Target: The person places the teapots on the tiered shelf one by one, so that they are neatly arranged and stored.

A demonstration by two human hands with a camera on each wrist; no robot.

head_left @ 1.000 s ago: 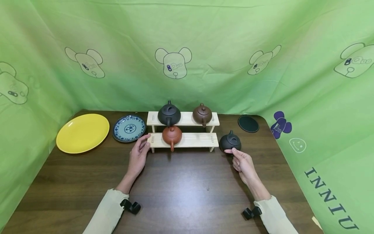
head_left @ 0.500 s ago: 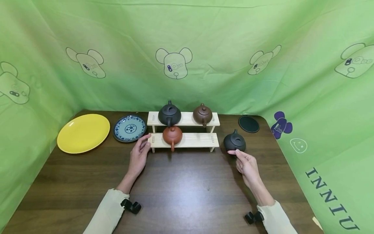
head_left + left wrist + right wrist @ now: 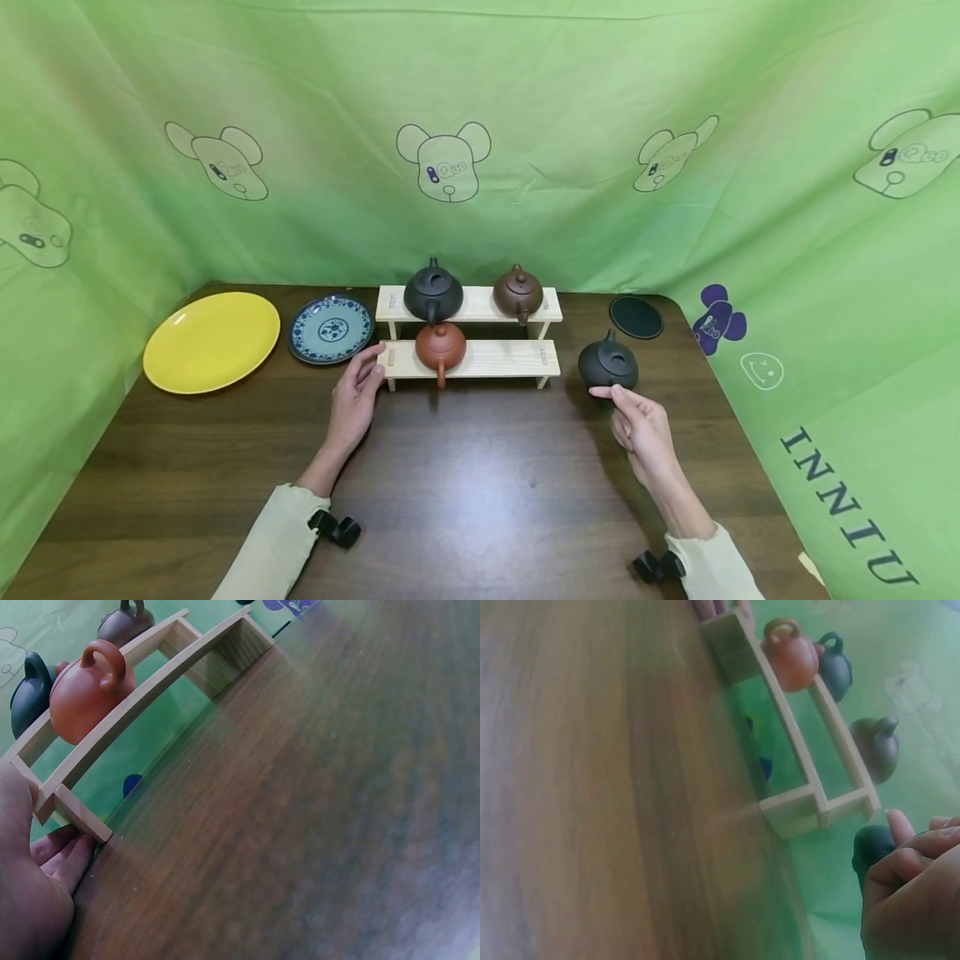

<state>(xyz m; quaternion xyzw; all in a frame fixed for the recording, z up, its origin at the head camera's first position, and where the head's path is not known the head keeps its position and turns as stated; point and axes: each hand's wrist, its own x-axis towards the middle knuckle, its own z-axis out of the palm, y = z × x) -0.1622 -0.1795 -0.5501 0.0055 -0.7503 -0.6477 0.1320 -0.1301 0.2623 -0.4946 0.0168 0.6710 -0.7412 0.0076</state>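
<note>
My right hand pinches the handle of a black teapot to the right of a two-tier wooden stand. In the right wrist view the fingers hide most of this teapot. At the stand's left end, my left hand grips the edge of the lower tier. The left wrist view shows its thumb at the shelf end and fingers behind the leg. On the lower tier sits an orange-red teapot. Another black teapot and a dark brown teapot occupy the upper tier.
A yellow oval plate and a blue patterned plate lie left of the stand. At the back right lies a round dark coaster. Green printed cloth hangs around the brown wooden table.
The right hand has moved to the right, away from the stand, carrying the black teapot, which looks slightly larger now. The left hand stays at the stand's end.
</note>
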